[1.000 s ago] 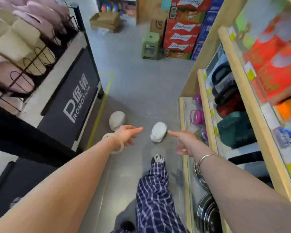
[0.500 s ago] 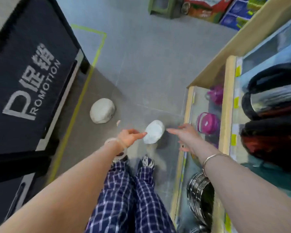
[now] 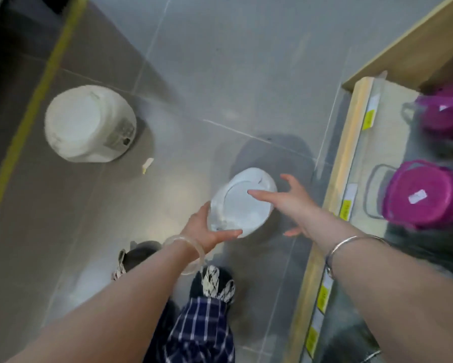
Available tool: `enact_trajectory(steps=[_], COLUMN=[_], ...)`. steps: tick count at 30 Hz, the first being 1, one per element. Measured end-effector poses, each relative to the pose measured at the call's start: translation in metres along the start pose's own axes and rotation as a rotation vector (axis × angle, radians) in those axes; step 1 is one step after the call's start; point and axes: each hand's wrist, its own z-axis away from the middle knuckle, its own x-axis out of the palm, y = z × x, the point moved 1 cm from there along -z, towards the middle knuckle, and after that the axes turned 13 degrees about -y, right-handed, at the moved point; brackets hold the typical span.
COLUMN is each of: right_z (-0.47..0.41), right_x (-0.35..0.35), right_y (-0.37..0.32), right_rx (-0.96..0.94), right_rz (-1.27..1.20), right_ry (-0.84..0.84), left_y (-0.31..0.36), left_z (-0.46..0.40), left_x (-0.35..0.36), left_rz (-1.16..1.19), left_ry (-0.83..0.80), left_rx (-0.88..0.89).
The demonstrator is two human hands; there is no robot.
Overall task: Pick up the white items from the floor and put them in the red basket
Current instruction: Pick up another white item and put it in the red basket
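Two white round items lie on the grey tiled floor. The near white item (image 3: 243,205) sits just ahead of my feet. My left hand (image 3: 207,229) cups its lower left rim, thumb along the side and fingers under the edge. My right hand (image 3: 296,205) hovers at its right side with fingers spread, the index finger laid across its top. The item rests on the floor between both hands. The far white item (image 3: 89,124), larger and with a label on its side, lies apart at the upper left. The red basket is out of view.
A low wooden shelf (image 3: 351,142) runs along the right, holding magenta lidded containers (image 3: 424,195). A yellow floor line (image 3: 37,100) runs along the left. A small paper scrap (image 3: 147,165) lies between the white items. My shoes (image 3: 215,281) stand just behind the near item.
I have bent down much closer to the floor. Both hands have moved in from either side onto the near white item, the left now touching its rim.
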Motion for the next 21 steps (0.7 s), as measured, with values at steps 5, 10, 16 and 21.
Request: enact_trajectory(steps=[5,10,16,21], right_z=[-0.087,-0.132,-0.128,-0.083], right_x=[0.006,-0.004,0.002,0.041], right_y=[0.011,0.009,0.016,0.016], right_rx=[-0.124,-0.229,-0.146,-0.110], right_rz=[0.170,0.428,0.258,0.350], right_ry=[-0.033,-0.176,-0.257,-0.335], left_y=[-0.028,-0.046,-0.056,-0.076], left_z=[-0.071,-0.105,-0.096,-0.030], left_x=[0.001,0.005,0.014,-0.004], left_rz=[0.136,0.425,0.528,0.468], left_ry=[-0.042,-0.133,-0.006,-0.035], left_rx=[-0.101,-0.124,-0.051,-0.116])
